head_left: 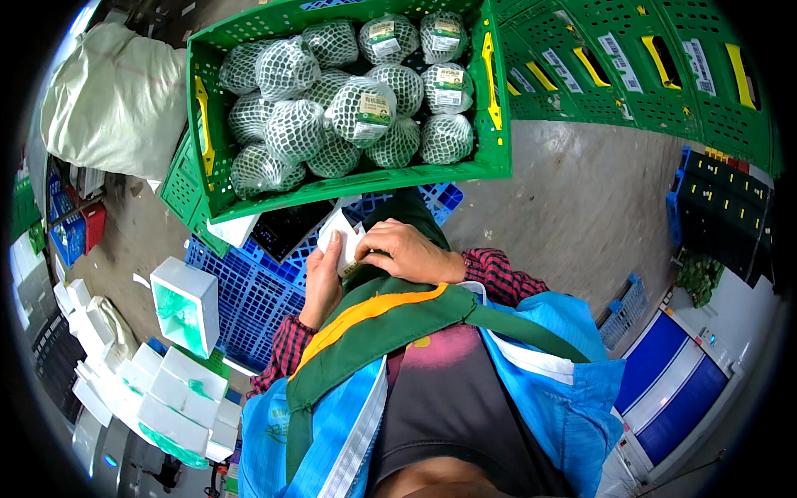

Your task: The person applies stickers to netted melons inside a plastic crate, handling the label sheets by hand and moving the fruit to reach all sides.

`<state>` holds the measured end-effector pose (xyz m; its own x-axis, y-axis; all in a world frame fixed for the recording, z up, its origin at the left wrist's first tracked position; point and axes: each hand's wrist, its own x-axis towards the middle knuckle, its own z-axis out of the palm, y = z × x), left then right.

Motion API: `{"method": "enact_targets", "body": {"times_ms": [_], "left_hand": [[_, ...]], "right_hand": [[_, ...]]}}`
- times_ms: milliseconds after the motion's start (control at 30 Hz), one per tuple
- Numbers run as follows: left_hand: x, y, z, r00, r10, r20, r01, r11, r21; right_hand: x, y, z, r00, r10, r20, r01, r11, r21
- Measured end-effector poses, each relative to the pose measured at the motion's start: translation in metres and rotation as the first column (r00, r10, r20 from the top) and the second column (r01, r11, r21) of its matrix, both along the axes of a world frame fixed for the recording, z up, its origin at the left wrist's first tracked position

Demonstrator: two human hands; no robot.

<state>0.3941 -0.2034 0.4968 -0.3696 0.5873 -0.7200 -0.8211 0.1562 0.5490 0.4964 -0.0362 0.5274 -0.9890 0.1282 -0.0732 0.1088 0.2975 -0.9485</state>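
Observation:
In front of my body, my left hand [323,280] grips a small white stack or strip of labels [337,236], with the thumb pressed along its face. My right hand [408,252] meets it from the other side, its fingers curled and pinched at the labels' edge. A pale printed label shows under those fingertips. Just beyond both hands is a green crate [349,184] with yellow handles. Inside lie several round fruits [295,131] in white foam nets and clear wrap. Some, such as the netted fruit [363,111] near the middle, carry a printed label.
Green crates [573,62] with yellow handles line the upper right. Blue pallets [237,286] lie under and left of my hands. White foam boxes [184,303] stand at the left, below a large pale sack [116,100]. Dark stacked crates [721,207] stand far right.

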Motion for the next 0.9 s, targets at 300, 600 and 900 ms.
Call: {"method": "enact_targets", "body": {"times_ms": [300, 600, 900], "left_hand": [[-0.003, -0.007, -0.007, 0.998, 0.056, -0.003, -0.056, 0.997, -0.048], [-0.037, -0.031, 0.023, 0.894, 0.309, 0.324, -0.334, 0.942, 0.022], [0.000, -0.046, 0.059, 0.887, -0.006, 0.462, -0.098, 0.975, 0.201]], "right_hand": [[0.002, -0.012, 0.001, 0.993, -0.117, 0.019, 0.118, 0.991, -0.064], [0.023, 0.141, -0.056, 0.681, -0.691, 0.242, 0.726, 0.679, -0.105], [0.037, 0.189, -0.122, 0.906, -0.371, 0.203, 0.052, 0.573, 0.818]]}}
